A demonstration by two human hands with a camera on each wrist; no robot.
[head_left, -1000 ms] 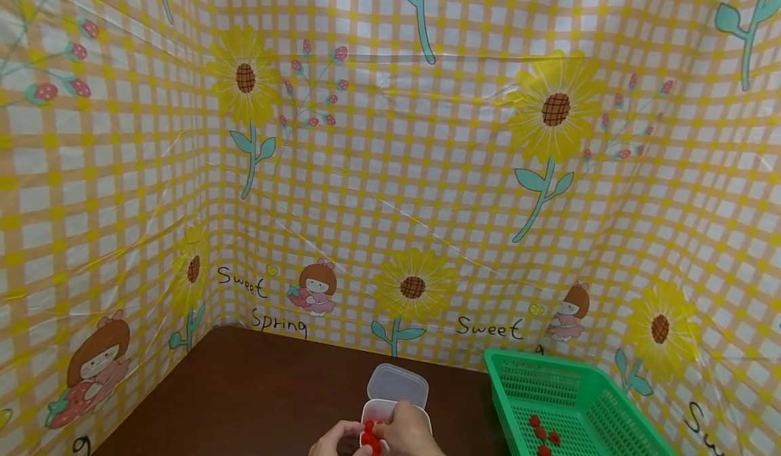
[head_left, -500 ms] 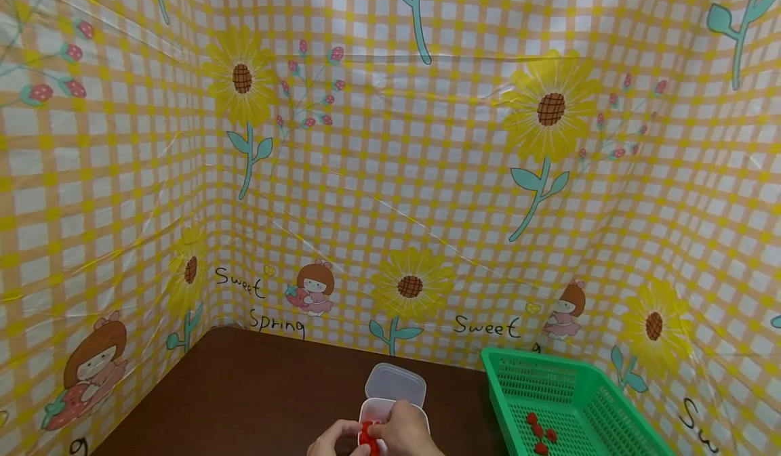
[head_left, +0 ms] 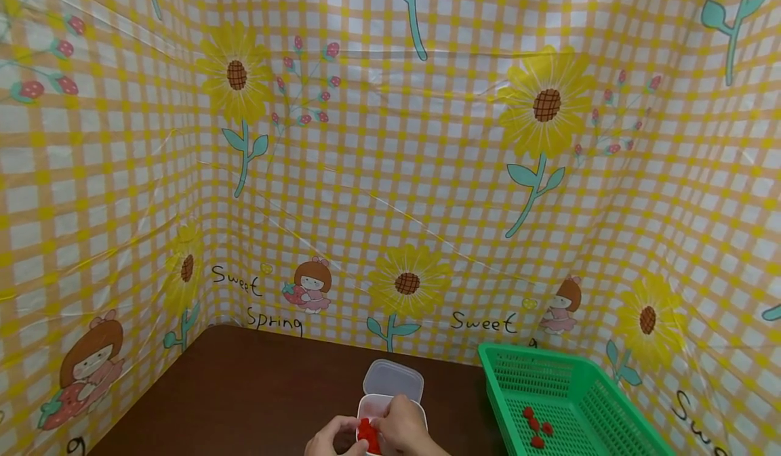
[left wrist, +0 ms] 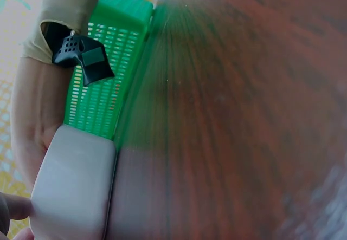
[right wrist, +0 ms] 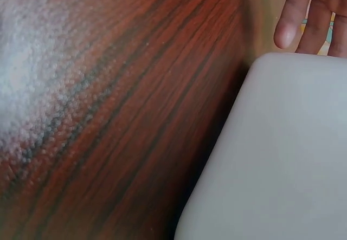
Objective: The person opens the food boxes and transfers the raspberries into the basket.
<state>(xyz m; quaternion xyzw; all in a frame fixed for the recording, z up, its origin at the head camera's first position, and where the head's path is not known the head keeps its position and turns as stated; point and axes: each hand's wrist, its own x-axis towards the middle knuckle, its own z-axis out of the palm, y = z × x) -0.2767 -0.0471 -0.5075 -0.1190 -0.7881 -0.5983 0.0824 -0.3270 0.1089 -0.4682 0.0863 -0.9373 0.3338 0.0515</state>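
Note:
A white plastic container stands at the table's front in the head view, its translucent grey lid flipped open behind it. Bright red berries fill its left side. My left hand lies along the container's left side, index finger and thumb at the rim beside the berries. In the right wrist view, other left fingers hang loosely extended beyond the container's wall. My right hand reaches down into the container with bent fingers, thumb right by the berries; I cannot tell whether it pinches one.
At the right stands a green perforated basket, with several small red berries on its floor. The dark wooden table extends to the left. A checked cloth with sunflowers hangs round the back and sides.
The right thumb has drawn slightly back from over the berries, so more red shows at the left. The left hand stays at the container's side. The head view has shifted slightly.

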